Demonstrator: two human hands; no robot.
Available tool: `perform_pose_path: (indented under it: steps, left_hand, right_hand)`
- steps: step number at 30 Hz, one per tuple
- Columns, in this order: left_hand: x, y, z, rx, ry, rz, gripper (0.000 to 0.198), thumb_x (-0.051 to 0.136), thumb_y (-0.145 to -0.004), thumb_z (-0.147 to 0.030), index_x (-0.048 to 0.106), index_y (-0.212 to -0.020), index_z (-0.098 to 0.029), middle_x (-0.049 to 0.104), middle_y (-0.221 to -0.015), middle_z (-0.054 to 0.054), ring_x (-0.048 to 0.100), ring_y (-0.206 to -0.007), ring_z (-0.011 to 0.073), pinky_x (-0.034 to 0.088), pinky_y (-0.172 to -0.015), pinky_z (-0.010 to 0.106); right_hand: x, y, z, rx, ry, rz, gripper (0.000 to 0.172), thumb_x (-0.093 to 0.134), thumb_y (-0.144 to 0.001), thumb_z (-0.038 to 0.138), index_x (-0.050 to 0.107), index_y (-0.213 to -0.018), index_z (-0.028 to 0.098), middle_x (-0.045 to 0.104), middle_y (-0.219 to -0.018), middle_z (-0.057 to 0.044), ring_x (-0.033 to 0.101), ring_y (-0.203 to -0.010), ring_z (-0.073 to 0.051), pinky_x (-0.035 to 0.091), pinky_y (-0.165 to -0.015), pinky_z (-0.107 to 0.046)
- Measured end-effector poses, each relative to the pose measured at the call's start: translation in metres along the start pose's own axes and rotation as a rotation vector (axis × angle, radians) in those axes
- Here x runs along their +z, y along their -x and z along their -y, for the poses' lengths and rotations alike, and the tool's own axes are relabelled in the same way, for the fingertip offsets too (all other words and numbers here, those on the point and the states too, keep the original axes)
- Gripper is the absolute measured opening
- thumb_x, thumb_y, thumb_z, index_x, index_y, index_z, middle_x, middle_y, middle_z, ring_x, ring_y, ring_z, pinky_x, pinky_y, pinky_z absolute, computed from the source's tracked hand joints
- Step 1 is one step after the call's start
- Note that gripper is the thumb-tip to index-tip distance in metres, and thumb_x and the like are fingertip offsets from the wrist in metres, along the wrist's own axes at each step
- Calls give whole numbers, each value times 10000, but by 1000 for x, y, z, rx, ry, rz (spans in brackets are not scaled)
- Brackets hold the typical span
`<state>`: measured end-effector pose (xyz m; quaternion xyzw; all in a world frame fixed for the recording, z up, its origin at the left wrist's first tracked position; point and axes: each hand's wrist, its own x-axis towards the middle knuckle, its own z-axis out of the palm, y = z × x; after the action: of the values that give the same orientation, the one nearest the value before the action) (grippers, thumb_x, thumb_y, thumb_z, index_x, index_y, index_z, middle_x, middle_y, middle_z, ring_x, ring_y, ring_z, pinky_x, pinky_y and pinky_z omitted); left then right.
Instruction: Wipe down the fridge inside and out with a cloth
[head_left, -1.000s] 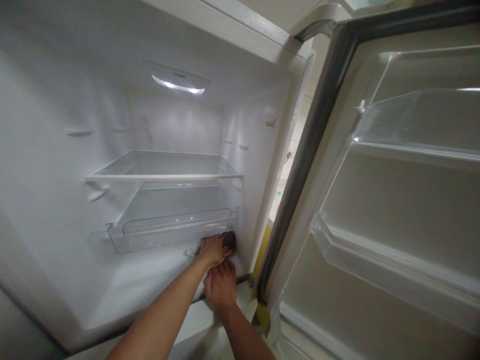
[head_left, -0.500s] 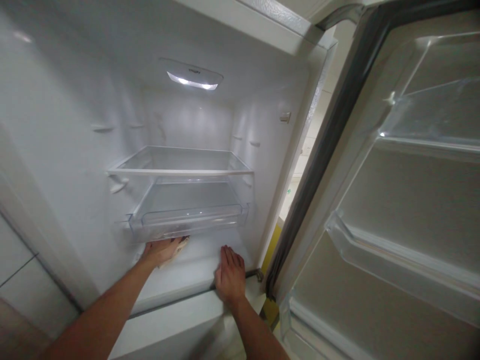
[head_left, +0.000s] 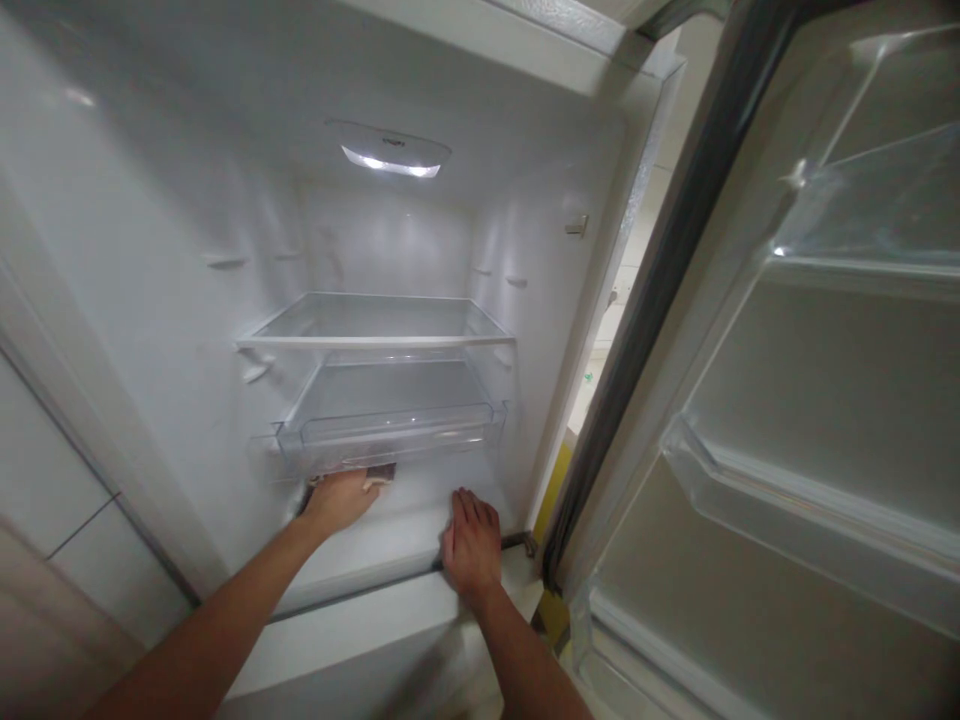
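Observation:
My left hand [head_left: 341,502] is closed on a cloth [head_left: 381,474] with brown and pale parts, low inside an open refrigerator. The cloth is against or just over the white refrigerator floor [head_left: 409,515], beneath the front of a clear plastic drawer [head_left: 397,432]; most of it is hidden by my fingers. My right hand [head_left: 472,540] lies palm down at the front right of that floor, its fingers stretched forward and holding nothing.
Above the drawer sits a glass shelf [head_left: 375,342] with a white front edge. A lit lamp [head_left: 390,160] is in the ceiling. On the right the door [head_left: 825,400] stands wide, with clear bins [head_left: 810,520] and a dark seal [head_left: 637,310]. White tiles [head_left: 67,480] are at lower left.
My left hand has moved a little to the right with the cloth, and more of the cloth's brown side shows. My right hand keeps its place on the refrigerator floor. The view has shifted slightly.

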<state>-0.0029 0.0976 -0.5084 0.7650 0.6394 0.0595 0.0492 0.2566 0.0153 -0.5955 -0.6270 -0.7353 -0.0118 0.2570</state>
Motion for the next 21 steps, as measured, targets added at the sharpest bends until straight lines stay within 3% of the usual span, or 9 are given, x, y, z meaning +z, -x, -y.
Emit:
perform_pose_path:
  steps: [4, 7, 10, 13, 17, 21]
  left_hand:
    - [-6, 5, 2, 57, 42, -16, 486, 349, -1079, -441, 788, -1161, -251, 807, -1237, 91, 729, -1202, 287, 501, -1093, 406]
    - [-1, 9, -1, 133, 72, -22, 529, 576, -981, -567, 717, -1377, -247, 725, -1440, 112, 663, -1339, 321, 460, -1163, 429]
    - [6, 11, -3, 181, 86, -20, 628, 704, -890, -488, 684, -1443, -191, 643, -1544, 162, 580, -1444, 347, 405, -1221, 439]
    - [7, 10, -3, 176, 110, -29, 489, 498, -1017, -427, 737, -1365, -180, 729, -1415, 162, 667, -1326, 317, 457, -1159, 427]
    - [1, 5, 0, 182, 147, -27, 571, 342, -1083, -570, 799, -1245, -267, 803, -1275, 74, 726, -1202, 264, 498, -1088, 363]
    - [12, -8, -10, 72, 101, -70, 639, 243, -1101, -540, 740, -1375, -247, 765, -1364, 128, 672, -1313, 330, 419, -1190, 511]
  right_hand:
    - [-2, 0, 1, 3, 0, 2, 562, 475, -1009, 210, 580, -1554, 126, 594, -1582, -138, 507, -1476, -285, 309, -1259, -456]
    - [-1, 0, 0, -1, 1, -11, 556, 481, -1003, 201, 590, -1543, 126, 604, -1572, -137, 516, -1465, -282, 320, -1251, -453]
    - [1, 0, 0, -7, 4, -26, 545, 486, -1003, 201, 602, -1532, 135, 609, -1566, -134, 525, -1454, -281, 321, -1248, -452]
    - [3, 0, -1, -10, 15, -36, 544, 491, -997, 195, 607, -1524, 134, 616, -1557, -140, 532, -1447, -282, 325, -1245, -452]
    - [4, 1, -1, -17, 35, -45, 548, 494, -990, 189, 606, -1524, 135, 624, -1544, -146, 538, -1444, -285, 337, -1238, -458]
    - [6, 1, -2, -28, 50, -64, 557, 503, -980, 184, 604, -1527, 147, 625, -1542, -148, 543, -1441, -285, 346, -1233, -463]
